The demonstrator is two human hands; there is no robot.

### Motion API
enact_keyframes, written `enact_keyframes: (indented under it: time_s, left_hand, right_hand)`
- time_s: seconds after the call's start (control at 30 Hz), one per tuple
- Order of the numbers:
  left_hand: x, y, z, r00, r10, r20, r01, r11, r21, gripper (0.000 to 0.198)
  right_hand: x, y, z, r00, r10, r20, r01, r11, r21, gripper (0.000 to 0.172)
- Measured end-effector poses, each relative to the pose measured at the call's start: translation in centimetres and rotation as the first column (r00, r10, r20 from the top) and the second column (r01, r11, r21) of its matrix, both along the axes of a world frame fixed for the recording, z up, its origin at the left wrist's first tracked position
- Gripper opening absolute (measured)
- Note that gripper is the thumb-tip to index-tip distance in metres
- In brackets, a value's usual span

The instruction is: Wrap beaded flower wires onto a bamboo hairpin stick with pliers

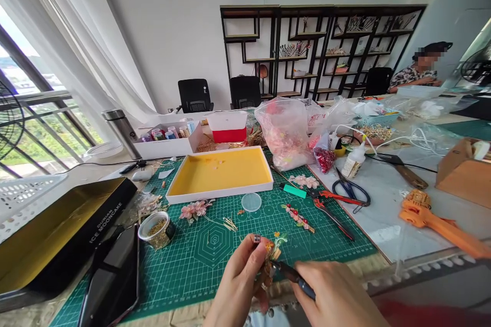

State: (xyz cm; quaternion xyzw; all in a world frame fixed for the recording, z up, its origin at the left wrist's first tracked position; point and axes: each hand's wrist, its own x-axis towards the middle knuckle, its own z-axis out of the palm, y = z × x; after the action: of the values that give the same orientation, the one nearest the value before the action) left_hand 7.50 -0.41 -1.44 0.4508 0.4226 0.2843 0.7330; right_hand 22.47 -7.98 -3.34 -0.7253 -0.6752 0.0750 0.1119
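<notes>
Open shelving (326, 36) is set beyond the bench (92, 184), which is partly covered by a green cutting mat (184, 271). Towards its back, a few pale bits (217, 164) are held in a yellow-lined tray (218, 193). At the near edge, a beaded ornament (275, 249) is pinched by the left hand (240, 283); dark-handled pliers (303, 286) are clamped in the right hand (326, 286), and are probably best kept clear of delicate parts. Gold-coloured beads (158, 227) are kept in a tub (144, 236).

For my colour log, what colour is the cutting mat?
The cutting mat is green with pale grid lines, shown in the head view.
</notes>
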Motion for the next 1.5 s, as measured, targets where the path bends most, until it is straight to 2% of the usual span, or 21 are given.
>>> enact_keyframes:
  time_s: [0.27, 0.43, 0.53, 0.63, 0.77, 1.1, 1.5]
  left_hand:
    - [0.8, -0.8, -0.3, 0.991, 0.089, 0.104, -0.089, 0.996, -0.004, 0.047]
    - [1.2, -1.4, -0.5, 0.98, 0.153, 0.127, -0.15, 0.988, -0.032, 0.044]
    - [1.4, -1.5, -1.0, 0.978, 0.141, 0.155, -0.141, 0.99, -0.011, 0.047]
    - [1.5, -1.5, -1.6, 0.971, 0.125, 0.203, -0.142, 0.988, 0.069, 0.047]
    - [1.5, -1.3, -2.2, 0.973, 0.131, 0.189, -0.161, 0.975, 0.154, 0.043]
    - [1.4, -1.3, -2.3, 0.976, 0.167, 0.141, -0.19, 0.968, 0.165, 0.044]
    - [0.3, -1.0, -2.8, 0.986, 0.07, 0.15, -0.098, 0.978, 0.183, 0.04]
  right_hand:
    - [-0.1, -0.5, -0.3, 0.999, -0.053, 0.007, 0.052, 0.997, 0.058, 0.018]
    - [-0.3, -1.0, -0.4, 0.993, -0.088, 0.084, 0.075, 0.987, 0.144, 0.018]
    - [-0.5, -1.2, -0.5, 0.991, -0.102, 0.092, 0.089, 0.986, 0.143, 0.017]
    - [-0.7, -1.3, -0.6, 0.99, -0.111, 0.091, 0.096, 0.983, 0.156, 0.017]
    - [-0.9, -1.4, -0.4, 0.986, -0.119, 0.12, 0.1, 0.983, 0.154, 0.017]
    - [-1.6, -2.0, 0.7, 0.925, -0.178, 0.335, 0.07, 0.948, 0.31, 0.013]
    - [-2.1, -2.5, 1.1, 0.906, -0.191, 0.379, 0.046, 0.932, 0.36, 0.013]
